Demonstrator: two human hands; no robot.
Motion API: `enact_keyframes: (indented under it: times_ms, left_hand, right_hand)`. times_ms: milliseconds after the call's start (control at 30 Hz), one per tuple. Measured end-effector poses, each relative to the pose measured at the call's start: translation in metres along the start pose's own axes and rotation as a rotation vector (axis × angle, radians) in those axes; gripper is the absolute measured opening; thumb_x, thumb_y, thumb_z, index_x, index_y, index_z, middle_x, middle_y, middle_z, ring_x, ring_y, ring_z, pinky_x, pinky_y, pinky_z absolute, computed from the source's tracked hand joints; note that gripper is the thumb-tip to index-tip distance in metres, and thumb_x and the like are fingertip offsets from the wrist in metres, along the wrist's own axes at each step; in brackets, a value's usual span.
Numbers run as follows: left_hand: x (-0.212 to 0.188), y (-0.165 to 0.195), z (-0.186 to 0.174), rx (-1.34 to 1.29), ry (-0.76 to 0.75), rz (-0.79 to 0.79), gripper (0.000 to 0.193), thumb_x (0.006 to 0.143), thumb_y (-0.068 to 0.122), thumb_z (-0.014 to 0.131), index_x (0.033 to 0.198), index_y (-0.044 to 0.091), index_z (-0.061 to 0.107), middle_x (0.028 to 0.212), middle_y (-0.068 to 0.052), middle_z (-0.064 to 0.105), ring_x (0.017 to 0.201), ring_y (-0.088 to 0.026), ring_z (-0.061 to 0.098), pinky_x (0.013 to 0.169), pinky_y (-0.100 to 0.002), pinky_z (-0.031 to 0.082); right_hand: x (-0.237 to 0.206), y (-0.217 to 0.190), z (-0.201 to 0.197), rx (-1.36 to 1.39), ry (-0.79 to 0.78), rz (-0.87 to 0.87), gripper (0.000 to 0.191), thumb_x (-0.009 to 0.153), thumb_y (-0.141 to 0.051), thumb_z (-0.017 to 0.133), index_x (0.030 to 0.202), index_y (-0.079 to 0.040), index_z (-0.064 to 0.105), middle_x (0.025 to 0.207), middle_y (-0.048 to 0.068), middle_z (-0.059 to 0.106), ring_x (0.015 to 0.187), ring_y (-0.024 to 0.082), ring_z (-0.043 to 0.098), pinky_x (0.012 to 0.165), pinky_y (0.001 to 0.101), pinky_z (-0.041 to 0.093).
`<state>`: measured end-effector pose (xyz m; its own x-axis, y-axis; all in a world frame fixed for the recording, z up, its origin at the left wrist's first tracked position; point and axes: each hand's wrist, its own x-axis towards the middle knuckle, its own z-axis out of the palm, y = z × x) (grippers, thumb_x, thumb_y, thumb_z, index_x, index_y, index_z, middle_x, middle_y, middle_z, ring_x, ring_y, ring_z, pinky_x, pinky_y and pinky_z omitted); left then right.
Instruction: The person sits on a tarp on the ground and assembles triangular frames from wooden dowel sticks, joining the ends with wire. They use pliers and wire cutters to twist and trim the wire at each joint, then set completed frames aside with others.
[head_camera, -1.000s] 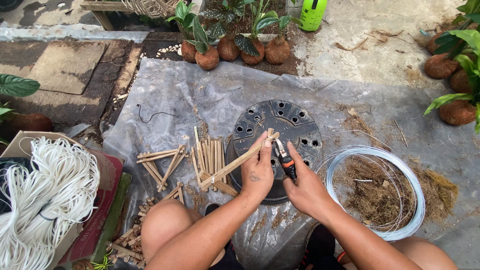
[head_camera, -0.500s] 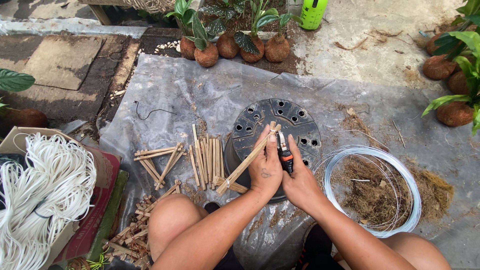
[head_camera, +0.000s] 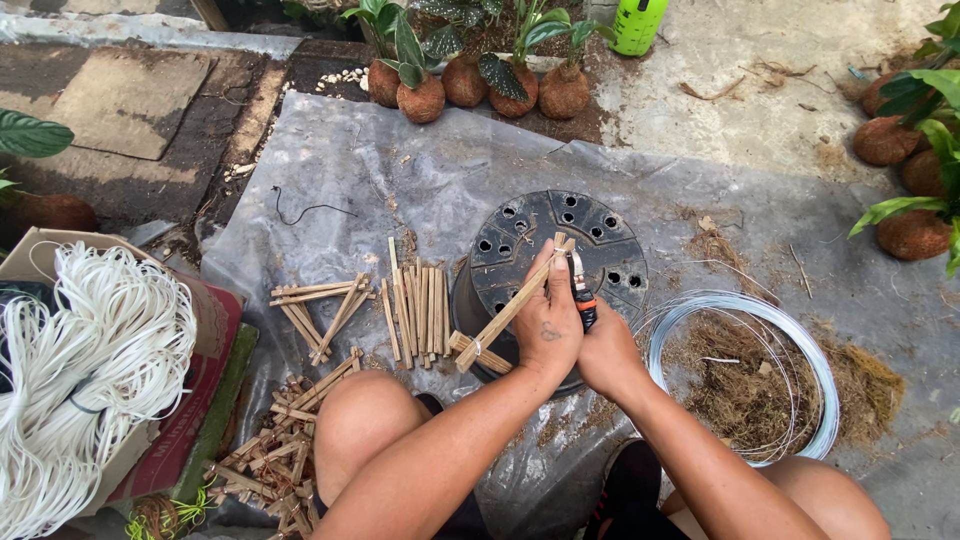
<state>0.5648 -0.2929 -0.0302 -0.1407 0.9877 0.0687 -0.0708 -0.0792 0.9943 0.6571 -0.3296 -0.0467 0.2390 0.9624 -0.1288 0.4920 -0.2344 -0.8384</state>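
Left hand (head_camera: 547, 325) closed around bamboo stick assembly (head_camera: 510, 312), held tilted over upturned black pot (head_camera: 520, 235); upper stick ends above pot centre, lower ends past pot's near-left edge. Right hand (head_camera: 603, 350) closed on pliers (head_camera: 581, 293), orange-black handle in fist, tip touching upper stick ends. Pot stands at centre of grey plastic sheet (head_camera: 400, 170). Cut bamboo sticks (head_camera: 415, 312) lie in row just left of pot. Wire coil (head_camera: 820, 365) lies near sheet's right edge. White cord bundle (head_camera: 80, 370) rests in cardboard box, beyond sheet's left edge.
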Motion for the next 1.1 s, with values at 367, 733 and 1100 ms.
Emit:
enact_keyframes:
  times_ms: [367, 733, 1100]
  left_hand:
    - [0.008, -0.004, 0.002, 0.094, 0.049, -0.041, 0.051, 0.104, 0.041, 0.05, 0.139, 0.006, 0.061, 0.129, -0.016, 0.07, 0.12, -0.027, 0.067, 0.099, -0.035, 0.05]
    - [0.021, 0.003, -0.011, 0.079, -0.012, -0.032, 0.048, 0.104, 0.036, 0.051, 0.138, 0.004, 0.062, 0.13, -0.015, 0.07, 0.121, -0.023, 0.066, 0.102, -0.033, 0.047]
    - [0.025, 0.018, -0.019, 0.064, -0.095, -0.102, 0.044, 0.102, 0.035, 0.055, 0.13, 0.004, 0.068, 0.123, -0.011, 0.075, 0.115, -0.019, 0.067, 0.1, -0.031, 0.049]
  right_hand:
    - [0.015, 0.009, 0.014, 0.093, -0.004, -0.006, 0.028, 0.085, -0.021, 0.073, 0.104, -0.001, 0.068, 0.092, 0.012, 0.078, 0.085, 0.013, 0.065, 0.074, 0.0358, 0.055]
    - [0.01, -0.015, 0.004, -0.208, 0.057, -0.004, 0.043, 0.085, -0.022, 0.07, 0.124, -0.004, 0.061, 0.108, 0.025, 0.073, 0.105, 0.044, 0.069, 0.088, 0.0481, 0.053]
    - [-0.001, -0.03, -0.014, -0.497, 0.193, -0.182, 0.077, 0.079, -0.013, 0.067, 0.15, -0.007, 0.038, 0.123, 0.023, 0.065, 0.113, 0.041, 0.064, 0.095, 0.0591, 0.04]
